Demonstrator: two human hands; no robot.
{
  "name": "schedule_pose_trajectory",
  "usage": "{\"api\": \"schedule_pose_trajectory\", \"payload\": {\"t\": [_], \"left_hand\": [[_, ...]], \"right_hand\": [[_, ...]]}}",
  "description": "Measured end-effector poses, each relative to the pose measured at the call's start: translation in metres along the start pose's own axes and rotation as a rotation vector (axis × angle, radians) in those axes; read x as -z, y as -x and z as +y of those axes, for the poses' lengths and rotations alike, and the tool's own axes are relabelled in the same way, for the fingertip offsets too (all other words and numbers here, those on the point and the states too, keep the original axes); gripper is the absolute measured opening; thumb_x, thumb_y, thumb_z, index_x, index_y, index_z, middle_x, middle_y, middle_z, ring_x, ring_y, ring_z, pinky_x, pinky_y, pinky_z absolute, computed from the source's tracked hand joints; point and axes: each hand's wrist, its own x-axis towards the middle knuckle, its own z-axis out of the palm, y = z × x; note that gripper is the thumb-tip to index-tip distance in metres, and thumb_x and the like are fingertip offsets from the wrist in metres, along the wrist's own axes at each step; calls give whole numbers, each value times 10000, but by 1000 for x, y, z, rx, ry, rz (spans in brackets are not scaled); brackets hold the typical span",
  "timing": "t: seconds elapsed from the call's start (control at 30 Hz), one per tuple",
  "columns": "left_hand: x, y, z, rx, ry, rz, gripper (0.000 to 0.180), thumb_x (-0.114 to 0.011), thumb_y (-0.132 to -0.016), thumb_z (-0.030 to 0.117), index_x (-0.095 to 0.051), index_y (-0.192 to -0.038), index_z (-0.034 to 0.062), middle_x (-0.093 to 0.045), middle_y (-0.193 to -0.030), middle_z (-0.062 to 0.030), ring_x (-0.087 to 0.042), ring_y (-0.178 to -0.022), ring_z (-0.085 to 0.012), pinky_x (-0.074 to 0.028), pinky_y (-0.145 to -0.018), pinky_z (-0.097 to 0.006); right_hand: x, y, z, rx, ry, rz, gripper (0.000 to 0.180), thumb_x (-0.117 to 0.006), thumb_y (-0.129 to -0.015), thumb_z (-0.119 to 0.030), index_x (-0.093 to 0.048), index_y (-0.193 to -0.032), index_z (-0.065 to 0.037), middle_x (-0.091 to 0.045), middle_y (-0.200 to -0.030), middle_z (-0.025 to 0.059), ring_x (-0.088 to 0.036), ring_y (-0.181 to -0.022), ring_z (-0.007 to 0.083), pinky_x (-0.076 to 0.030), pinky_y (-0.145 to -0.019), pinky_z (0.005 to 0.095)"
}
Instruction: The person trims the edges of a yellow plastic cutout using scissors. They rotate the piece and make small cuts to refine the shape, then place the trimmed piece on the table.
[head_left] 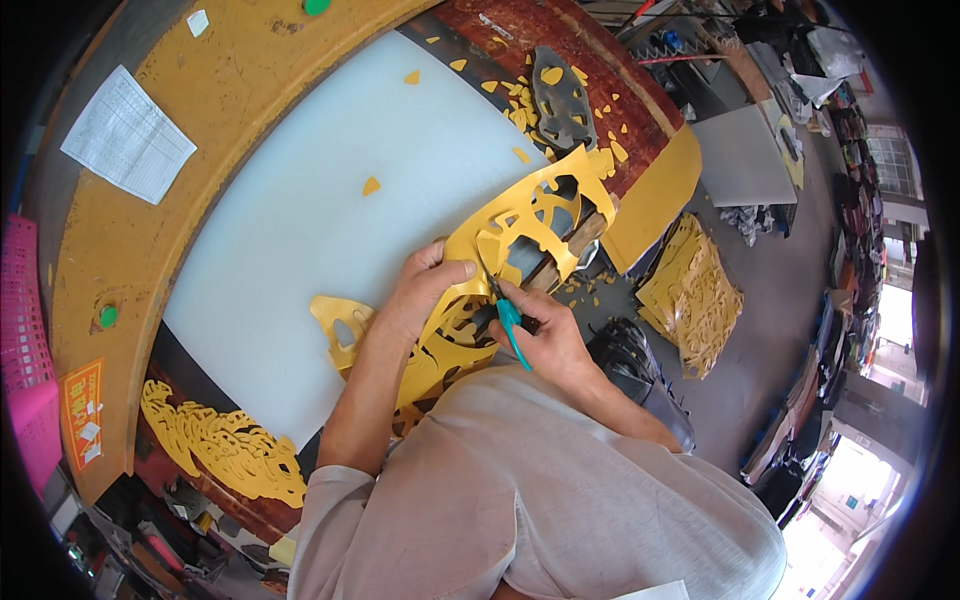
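My left hand [412, 292] pinches the edge of a yellow sheet [515, 205] full of cut-out holes, its thumb lying on top. Closed around teal-handled scissors [510, 322], my right hand [556, 343] is just right of the left one. The dark blades meet the sheet's edge near the left thumb; whether they are parted I cannot make out. Below my hands, more perforated yellow sheet [425, 372] hangs over the table's near edge, partly hidden by my left forearm. A holed yellow piece [342, 328] lies beside that forearm.
A pale cutting board [300, 200] covers the table under a curved yellow machine beam [160, 240]. Small yellow cut pieces [520, 108] lie around a dark metal plate [563, 100]. Yellow scrap heaps [225, 450] sit at lower left; stacked perforated sheets [690, 300] stand at right.
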Motion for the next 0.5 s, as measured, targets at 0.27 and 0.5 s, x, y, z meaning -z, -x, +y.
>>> {"api": "schedule_pose_trajectory", "payload": {"t": [0.27,0.5], "left_hand": [[1,0,-7,-34,36,-34,335,-708,-930,136,-683,-1232,-7,-738,-1137,-71,-689,-997,-140,-563,-906,-316],[2,-1,-7,-31,14,-49,351,-713,-934,149,-672,-1244,-12,-730,-1131,-71,-686,-991,-142,-568,-893,-317]], "right_hand": [[-3,1,5,-121,-69,-20,559,-828,-876,-132,-667,-1402,-40,-673,-997,129,-659,-862,177,-532,-795,308],[3,-7,4,-287,-340,-109,541,-820,-907,-128,-660,-1416,-37,-687,-991,34,-617,-854,68,-528,-767,256]]}}
